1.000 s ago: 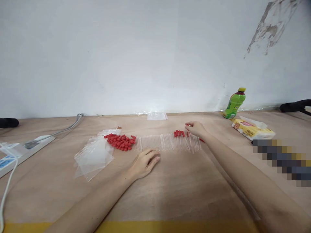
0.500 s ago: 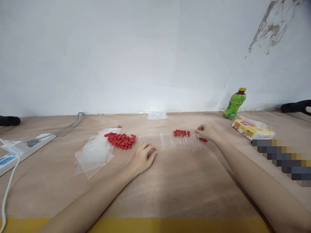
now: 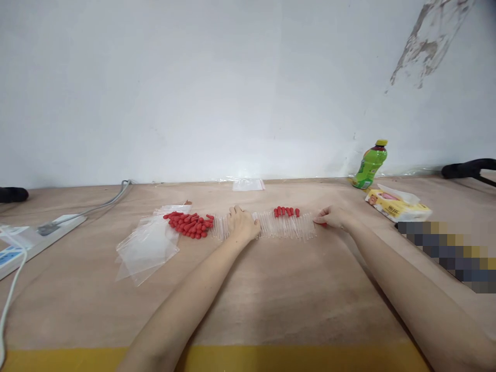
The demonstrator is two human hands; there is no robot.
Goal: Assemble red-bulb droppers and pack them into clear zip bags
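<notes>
A row of thin clear tubes (image 3: 267, 226) lies side by side across the wooden table. My left hand (image 3: 243, 226) rests palm down over the left part of this row, fingers spread and touching the tubes. Just left of it is a pile of red rubber bulbs (image 3: 189, 225). Several more red bulbs (image 3: 287, 212) sit at the far ends of tubes on the right. Past the row's right end, my right hand (image 3: 334, 217) closes thumb and fingertips on a single red rubber bulb (image 3: 322, 224), which is partly hidden by the fingers.
Clear zip bags (image 3: 149, 248) lie fanned out at the left, and another bag (image 3: 248, 184) lies by the wall. A power strip (image 3: 58, 235) with cables is at far left. A green bottle (image 3: 372, 165) and a tissue pack (image 3: 399, 204) stand at the right.
My left hand has moved forward and right, from the near edge of the tubes onto them. My right hand has come down and nearer to the single red bulb.
</notes>
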